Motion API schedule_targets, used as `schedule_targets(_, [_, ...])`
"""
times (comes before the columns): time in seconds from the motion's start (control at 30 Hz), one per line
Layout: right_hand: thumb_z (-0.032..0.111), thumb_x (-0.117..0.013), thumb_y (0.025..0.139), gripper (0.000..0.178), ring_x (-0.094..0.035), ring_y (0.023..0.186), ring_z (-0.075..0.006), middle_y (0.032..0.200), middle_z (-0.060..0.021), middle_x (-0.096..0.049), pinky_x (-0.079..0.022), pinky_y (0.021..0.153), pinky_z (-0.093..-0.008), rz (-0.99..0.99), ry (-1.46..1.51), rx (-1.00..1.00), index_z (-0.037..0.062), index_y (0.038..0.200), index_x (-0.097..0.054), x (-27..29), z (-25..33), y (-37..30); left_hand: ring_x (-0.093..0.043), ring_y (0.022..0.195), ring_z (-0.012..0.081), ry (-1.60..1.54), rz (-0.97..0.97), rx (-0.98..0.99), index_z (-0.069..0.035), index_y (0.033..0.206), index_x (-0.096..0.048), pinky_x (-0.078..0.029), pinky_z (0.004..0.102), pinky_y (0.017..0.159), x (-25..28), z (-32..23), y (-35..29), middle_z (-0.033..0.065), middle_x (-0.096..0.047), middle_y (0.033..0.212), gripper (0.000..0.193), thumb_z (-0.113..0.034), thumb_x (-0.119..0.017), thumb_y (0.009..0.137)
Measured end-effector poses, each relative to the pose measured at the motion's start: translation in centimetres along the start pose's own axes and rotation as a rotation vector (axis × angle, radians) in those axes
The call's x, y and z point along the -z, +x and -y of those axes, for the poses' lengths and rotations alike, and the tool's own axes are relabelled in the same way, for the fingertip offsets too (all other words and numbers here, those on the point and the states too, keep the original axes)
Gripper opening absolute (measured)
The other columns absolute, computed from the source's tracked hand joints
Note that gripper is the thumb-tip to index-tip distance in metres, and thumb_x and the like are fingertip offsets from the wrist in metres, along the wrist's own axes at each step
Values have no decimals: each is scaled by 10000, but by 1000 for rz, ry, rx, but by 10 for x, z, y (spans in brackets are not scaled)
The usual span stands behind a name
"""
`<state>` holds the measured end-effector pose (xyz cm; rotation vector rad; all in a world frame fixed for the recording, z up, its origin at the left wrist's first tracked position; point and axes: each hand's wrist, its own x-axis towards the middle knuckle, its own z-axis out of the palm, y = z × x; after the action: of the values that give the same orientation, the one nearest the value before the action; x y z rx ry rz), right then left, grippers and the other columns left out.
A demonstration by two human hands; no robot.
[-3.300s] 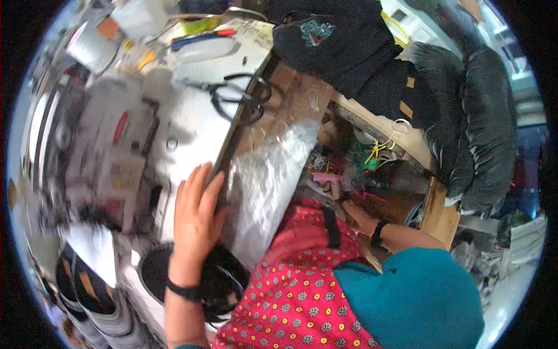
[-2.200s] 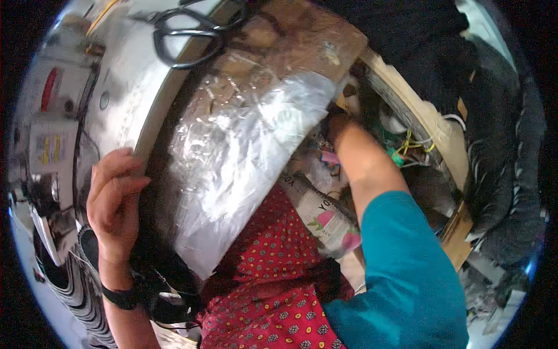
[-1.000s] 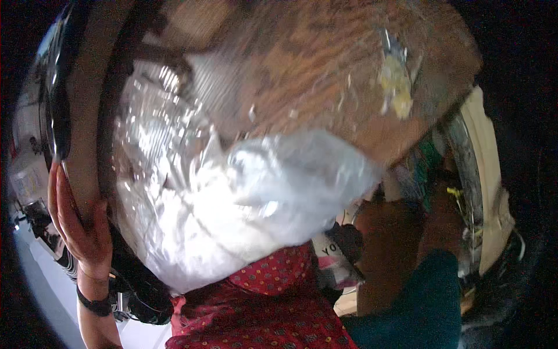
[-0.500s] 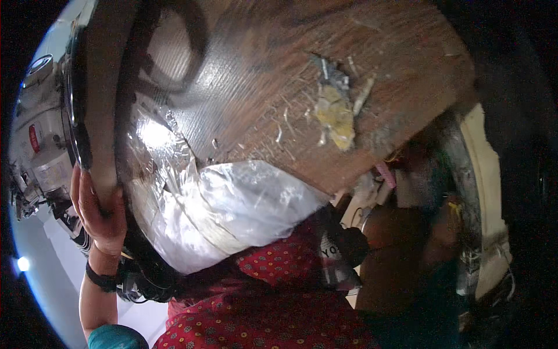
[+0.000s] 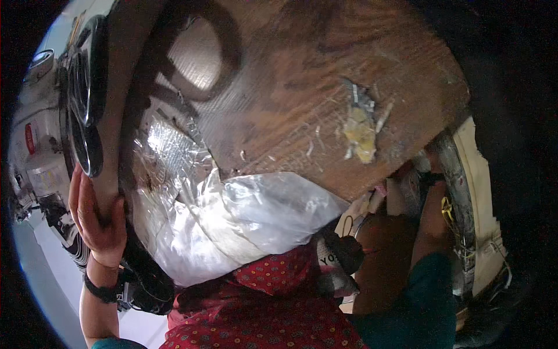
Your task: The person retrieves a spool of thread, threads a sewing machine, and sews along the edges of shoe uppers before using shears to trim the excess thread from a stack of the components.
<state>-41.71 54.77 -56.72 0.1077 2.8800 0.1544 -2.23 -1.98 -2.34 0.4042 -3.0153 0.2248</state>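
A brown wood-grain board (image 5: 290,110) fills the middle of the view, scratched and bearing a torn grey and yellow patch (image 5: 360,131). My left hand (image 5: 97,224) grips the brown edge strip (image 5: 113,139) on the board's left side, fingers along the outside and thumb opposite. Crumpled clear plastic sheeting (image 5: 256,209) covers the board's near part, against the red patterned cloth of my clothing. My right hand (image 5: 427,166) is in shadow just past the board's right edge, its fingers mostly hidden. A small pink thing (image 5: 381,190) shows nearby; whether my hand touches it I cannot tell.
Glossy black curved parts (image 5: 87,104) stand along the board's left side, above my left hand. A pale rough-edged panel (image 5: 476,186) rises at the right, with a yellow tie (image 5: 446,209) beside it. Black bundled material (image 5: 148,279) lies next to my left wrist.
In the view, the board and plastic have shifted a little right and down. My right forearm and wrist now show more clearly at the right. My left hand keeps its grip on the edge.
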Motion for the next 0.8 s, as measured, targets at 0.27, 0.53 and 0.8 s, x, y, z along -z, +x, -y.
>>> schedule_targets(0.27, [305,-905,708,930,-456,1339,-407,1424,-277,-463,-408,1078,-523,65,208,94,23,1454,-428,51,49,-34,-455,1400,410,19,19,-16,-19,1491,-441,-376,478,1162,2,-1,5,249,-457,1506,640,-10,-680,897])
schedule_targets(0.53, [240,-900,732,981,-428,1386,-381,1508,-247,-433,-388,1116,-493,42,1005,103,43,1530,-366,181,82,-205,-494,1372,398,-124,-8,-63,-43,1451,-512,-406,461,1146,-1,-11,23,218,-501,1484,694,84,-685,792])
schedule_targets(0.8, [186,-883,661,930,-486,1323,-346,1455,-179,-509,-389,1119,-459,120,1365,203,45,1477,-461,291,81,-331,-503,1347,374,-344,-78,-61,-74,1411,-544,-411,446,1131,3,-14,24,159,-533,1449,673,100,-667,773])
